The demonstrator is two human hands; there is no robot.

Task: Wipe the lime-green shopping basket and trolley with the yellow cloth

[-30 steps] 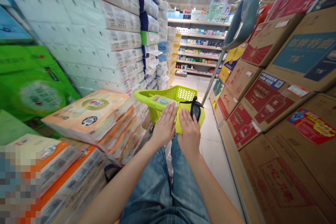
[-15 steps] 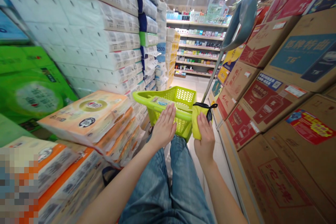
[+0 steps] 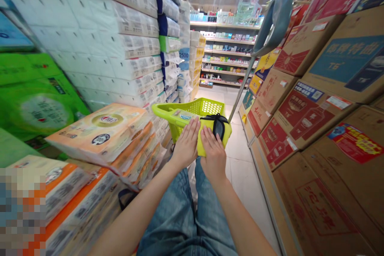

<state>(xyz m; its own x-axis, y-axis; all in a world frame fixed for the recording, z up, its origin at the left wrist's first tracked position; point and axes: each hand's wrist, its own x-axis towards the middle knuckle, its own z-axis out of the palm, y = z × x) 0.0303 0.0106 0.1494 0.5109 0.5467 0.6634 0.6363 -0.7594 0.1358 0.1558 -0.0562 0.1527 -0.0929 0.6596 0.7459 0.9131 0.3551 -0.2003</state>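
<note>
A lime-green plastic shopping basket (image 3: 210, 107) stands in front of my knees, with a small label on its near edge. My left hand (image 3: 186, 142) lies over that edge, fingers straight and close together, its thumb side beside the pouch. A small yellow pouch (image 3: 226, 136) with a black drawstring top and a dark patch is held by my right hand (image 3: 213, 148). The fingers of that hand rest across its front; its thumb is hidden. The pouch sits against the basket's right near corner and covers part of the rim.
Wrapped tissue packs (image 3: 99, 128) are stacked close on the left, with taller white stacks (image 3: 138, 46) behind. Cardboard cartons (image 3: 327, 168) line the right. A metal pole with a grey loop handle (image 3: 274, 24) slants up beside the basket. Stocked shelves (image 3: 226, 50) stand at the far end.
My right hand has carried the yellow pouch leftward, up against my left hand and the basket's edge. The pouch has turned, showing its dark patch in front. My left hand has barely moved.
</note>
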